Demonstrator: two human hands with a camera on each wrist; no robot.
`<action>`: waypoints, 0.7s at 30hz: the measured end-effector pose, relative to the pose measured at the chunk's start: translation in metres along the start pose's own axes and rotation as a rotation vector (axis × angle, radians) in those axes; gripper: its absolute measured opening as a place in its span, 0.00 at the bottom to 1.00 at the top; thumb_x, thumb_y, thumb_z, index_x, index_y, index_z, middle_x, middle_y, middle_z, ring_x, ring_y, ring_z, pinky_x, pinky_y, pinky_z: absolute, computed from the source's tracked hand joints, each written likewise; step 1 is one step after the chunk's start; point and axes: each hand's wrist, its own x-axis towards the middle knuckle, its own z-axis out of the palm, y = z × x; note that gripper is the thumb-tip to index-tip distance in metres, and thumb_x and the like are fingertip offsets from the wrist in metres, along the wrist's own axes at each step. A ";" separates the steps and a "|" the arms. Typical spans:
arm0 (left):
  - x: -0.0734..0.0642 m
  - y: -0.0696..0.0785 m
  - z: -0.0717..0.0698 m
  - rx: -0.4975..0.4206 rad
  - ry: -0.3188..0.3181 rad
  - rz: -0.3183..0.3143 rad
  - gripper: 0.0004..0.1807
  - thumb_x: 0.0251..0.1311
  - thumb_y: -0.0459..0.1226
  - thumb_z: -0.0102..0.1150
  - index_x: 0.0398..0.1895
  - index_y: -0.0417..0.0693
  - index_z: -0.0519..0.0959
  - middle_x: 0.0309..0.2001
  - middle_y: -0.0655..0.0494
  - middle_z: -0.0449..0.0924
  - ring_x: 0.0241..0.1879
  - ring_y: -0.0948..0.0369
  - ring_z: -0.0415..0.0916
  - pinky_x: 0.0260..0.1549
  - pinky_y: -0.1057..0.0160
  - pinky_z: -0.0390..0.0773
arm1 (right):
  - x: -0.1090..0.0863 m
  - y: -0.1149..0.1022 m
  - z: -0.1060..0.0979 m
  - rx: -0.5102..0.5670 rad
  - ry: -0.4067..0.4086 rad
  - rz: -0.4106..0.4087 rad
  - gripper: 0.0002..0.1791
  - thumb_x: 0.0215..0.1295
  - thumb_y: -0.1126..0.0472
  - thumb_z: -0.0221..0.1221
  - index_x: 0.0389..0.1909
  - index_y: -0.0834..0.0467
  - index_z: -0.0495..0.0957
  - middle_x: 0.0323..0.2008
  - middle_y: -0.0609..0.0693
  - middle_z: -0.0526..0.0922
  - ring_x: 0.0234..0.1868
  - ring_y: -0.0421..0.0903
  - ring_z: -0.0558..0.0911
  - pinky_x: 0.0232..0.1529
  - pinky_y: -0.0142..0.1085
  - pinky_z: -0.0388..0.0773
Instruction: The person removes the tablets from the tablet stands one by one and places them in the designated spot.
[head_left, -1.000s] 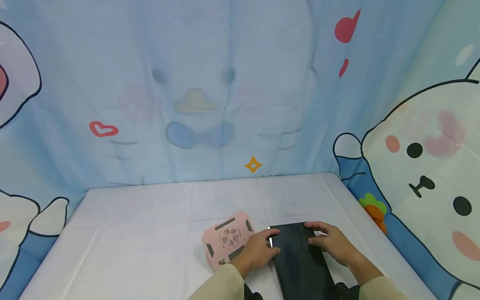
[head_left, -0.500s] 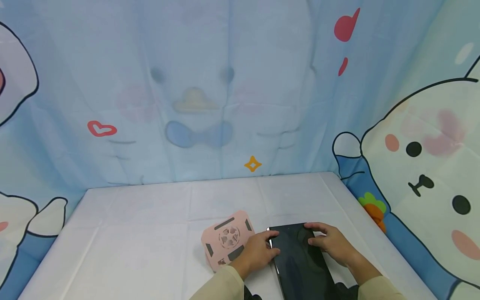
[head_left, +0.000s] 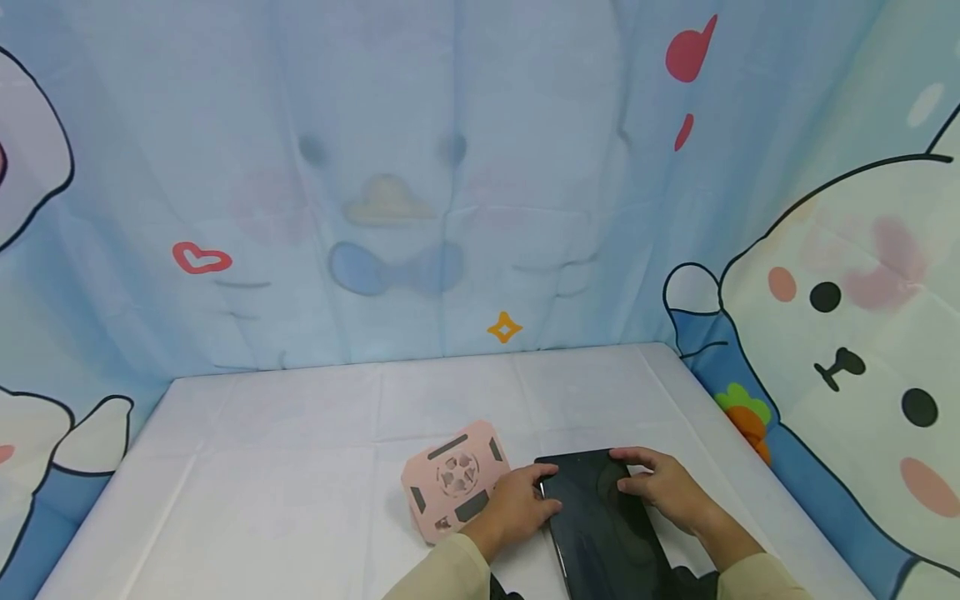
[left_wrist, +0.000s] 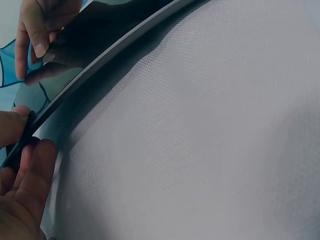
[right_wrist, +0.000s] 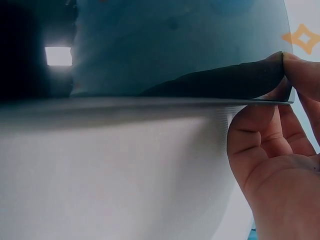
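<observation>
In the head view we saw the black tablet [head_left: 600, 533] at the near right part of the white table [head_left: 292, 475], running off the bottom edge of our view. The left hand [head_left: 516, 502] pinched its left edge near the far end and the right hand [head_left: 666, 485] pinched its right edge, so we counted 2 grips on 1 thing. Compared with 1 second before, little had changed: the tablet's far edge sat slightly nearer the person, and less of the bright rim showed at its left corner. We judged that as a small adjustment of tilt or position, with the work barely advanced and neither hand released. The pink case [head_left: 455, 481] lay just left of the tablet, as before, partly behind the left hand.

In the left wrist view, we found the left thumb above the tablet's edge and fingers below it, with the right hand's fingers at the far side.

In the right wrist view, the right hand's fingers gripped a corner, some curled beneath the edge. The edge appeared raised off the cloth there, though we could not tell whether the whole tablet was clear of it.
</observation>
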 end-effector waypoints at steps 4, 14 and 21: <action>0.000 0.001 0.001 0.026 0.002 -0.016 0.25 0.59 0.33 0.69 0.62 0.46 0.79 0.22 0.63 0.70 0.22 0.68 0.67 0.27 0.67 0.67 | -0.001 0.001 -0.001 -0.011 0.005 0.004 0.28 0.61 0.68 0.64 0.63 0.70 0.72 0.63 0.72 0.69 0.45 0.53 0.81 0.43 0.45 0.79; -0.002 0.000 0.005 0.077 0.019 0.007 0.25 0.59 0.35 0.70 0.61 0.47 0.80 0.28 0.63 0.73 0.31 0.68 0.70 0.39 0.65 0.70 | -0.003 0.005 -0.001 -0.026 0.004 0.001 0.29 0.61 0.68 0.64 0.63 0.69 0.72 0.63 0.71 0.69 0.48 0.54 0.80 0.46 0.47 0.79; -0.001 -0.001 0.006 0.117 0.026 0.007 0.24 0.58 0.36 0.71 0.60 0.48 0.81 0.47 0.56 0.83 0.42 0.65 0.74 0.49 0.61 0.74 | -0.004 0.006 -0.002 -0.049 0.005 -0.011 0.29 0.60 0.68 0.65 0.62 0.69 0.72 0.62 0.69 0.72 0.49 0.55 0.80 0.47 0.47 0.79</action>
